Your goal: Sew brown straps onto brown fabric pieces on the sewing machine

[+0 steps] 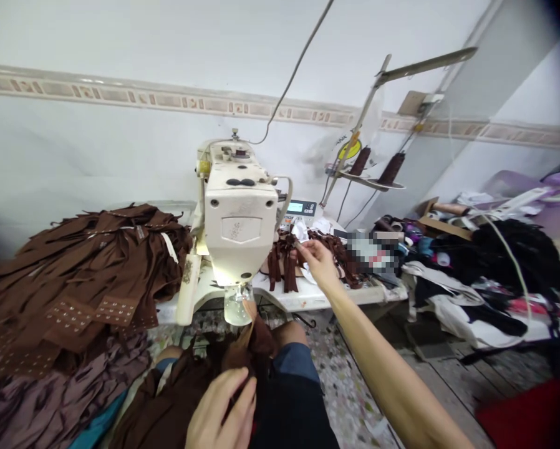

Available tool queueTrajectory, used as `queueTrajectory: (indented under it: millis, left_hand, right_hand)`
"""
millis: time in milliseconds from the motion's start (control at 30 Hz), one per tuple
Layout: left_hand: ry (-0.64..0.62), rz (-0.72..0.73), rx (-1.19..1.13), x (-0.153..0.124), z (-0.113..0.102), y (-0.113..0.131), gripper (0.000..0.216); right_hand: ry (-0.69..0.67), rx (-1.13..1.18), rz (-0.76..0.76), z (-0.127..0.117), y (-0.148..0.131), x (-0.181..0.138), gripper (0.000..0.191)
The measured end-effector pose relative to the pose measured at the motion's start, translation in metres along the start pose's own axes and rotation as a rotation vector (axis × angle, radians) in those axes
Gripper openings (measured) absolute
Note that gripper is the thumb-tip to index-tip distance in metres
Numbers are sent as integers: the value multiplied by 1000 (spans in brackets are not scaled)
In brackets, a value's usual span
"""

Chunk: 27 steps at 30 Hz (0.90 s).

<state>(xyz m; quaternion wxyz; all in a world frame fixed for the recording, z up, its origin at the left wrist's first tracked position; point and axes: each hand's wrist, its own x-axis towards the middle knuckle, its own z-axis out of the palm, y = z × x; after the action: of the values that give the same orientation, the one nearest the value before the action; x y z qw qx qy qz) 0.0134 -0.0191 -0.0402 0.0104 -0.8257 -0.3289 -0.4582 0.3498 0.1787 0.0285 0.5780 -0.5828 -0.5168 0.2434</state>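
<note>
My right hand reaches out over the machine table. Its thumb and fingertips are pinched together at a pile of short brown fabric strips; what lies between the tips is too small to make out. Low in the view, my left hand has its fingers closed on a brown garment over my lap. Part of this cloth rises to the clear guard beneath the head of a cream sewing machine. The needle area is hidden by the guard and the cloth.
A large heap of brown garments with metal eyelets lies left of the machine, above mauve cloth. Behind the strips is a control panel. A thread stand holds brown spools. Mixed fabrics crowd the right side.
</note>
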Motion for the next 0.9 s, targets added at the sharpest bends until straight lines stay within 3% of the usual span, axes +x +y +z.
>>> queueTrajectory:
  millis: [67, 167, 267, 367, 467, 567, 633, 700, 800, 900]
  left_hand:
    - [21, -141, -71, 17, 4, 1, 40]
    - [63, -476, -200, 41, 23, 5, 43]
    - [-41, -766, -594, 58, 37, 11, 39]
    - [-63, -886, -794, 63, 32, 16, 35]
    - [32, -773, -535, 60, 8, 10, 32]
    - [81, -419, -176, 61, -19, -7, 33]
    - [-1, -145, -12, 66, -30, -17, 43]
    - [-157, 41, 99, 73, -34, -23, 50]
    - [-300, 97, 213, 80, -29, -22, 50]
    - [-234, 58, 269, 83, -18, -18, 49]
  right_hand:
    - [-7, 100, 5, -9, -18, -18, 63]
    - [-78, 361, 109, -24, -46, -48, 57]
    - [-241, 542, 329, -36, -67, -81, 47]
    - [-372, 584, 493, -43, -69, -115, 49]
    - [-445, 532, 533, -40, -55, -150, 54]
    - [-445, 420, 509, -25, -38, -178, 44]
    - [-404, 344, 426, -11, -32, -190, 40]
    - [-373, 305, 313, 3, -32, -196, 40]
    - [-404, 335, 280, 20, -38, -202, 45]
    - [-485, 378, 390, 31, -41, -210, 47]
